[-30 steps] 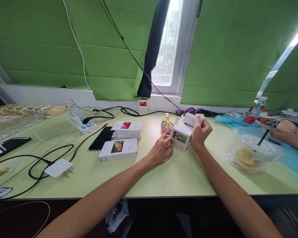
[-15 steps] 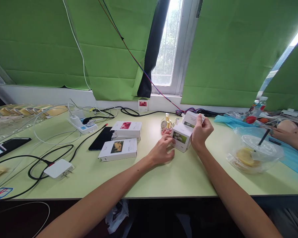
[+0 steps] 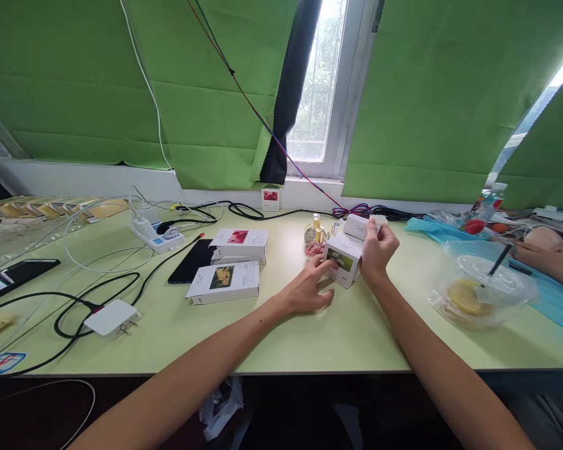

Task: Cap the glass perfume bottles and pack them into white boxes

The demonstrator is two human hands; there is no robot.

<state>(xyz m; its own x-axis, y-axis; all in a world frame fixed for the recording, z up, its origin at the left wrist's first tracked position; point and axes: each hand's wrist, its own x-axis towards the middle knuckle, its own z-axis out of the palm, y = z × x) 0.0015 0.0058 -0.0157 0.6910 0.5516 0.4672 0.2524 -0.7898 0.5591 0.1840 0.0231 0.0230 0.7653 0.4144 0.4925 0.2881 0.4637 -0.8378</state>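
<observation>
A white carton with a white-flower picture (image 3: pixel 339 257) stands tilted on the table. My left hand (image 3: pixel 309 284) presses its fingertips on the carton's left front, the thumb stretched out apart from it. Above and behind this carton, my right hand (image 3: pixel 378 250) pinches a second white box (image 3: pixel 355 227) between thumb and fingers; its lower part is hidden behind the carton. Whether that box touches or sits inside the carton, I cannot tell. Just left of the cartons stand small glass bottles with gold caps (image 3: pixel 315 240), one of them pinkish.
White flower-print boxes (image 3: pixel 237 282) lie by a dark tablet (image 3: pixel 187 262) to the left. Cables, a power strip (image 3: pixel 157 237) and a white charger (image 3: pixel 112 317) spread further left. On the right are a bagged drink cup (image 3: pixel 485 281), blue sheeting (image 3: pixel 553 312) and another person's hand (image 3: pixel 539 253).
The box in my right hand has tipped and lowered, so its picture no longer shows. My left fingers have shifted slightly right across the carton's face.
</observation>
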